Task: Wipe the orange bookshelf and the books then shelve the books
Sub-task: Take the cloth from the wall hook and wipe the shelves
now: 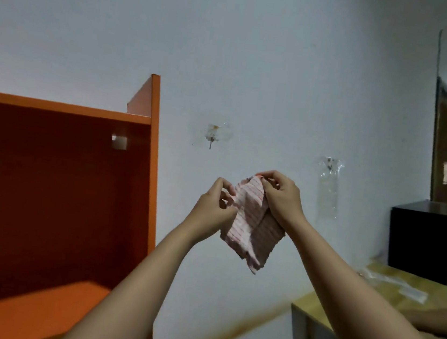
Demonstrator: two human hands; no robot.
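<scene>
Pink striped cloth | fingers of left hand and right hand pinch it | beside orange bookshelf

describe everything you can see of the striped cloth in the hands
The pale pink cloth with thin red stripes looks like soft woven fabric, crumpled and partly folded over itself. It is held up in the air in front of the pale wall, right of the orange bookshelf, touching neither. The left hand pinches its upper left edge; the right hand grips its top and right side. Its lower corner hangs free.
</scene>
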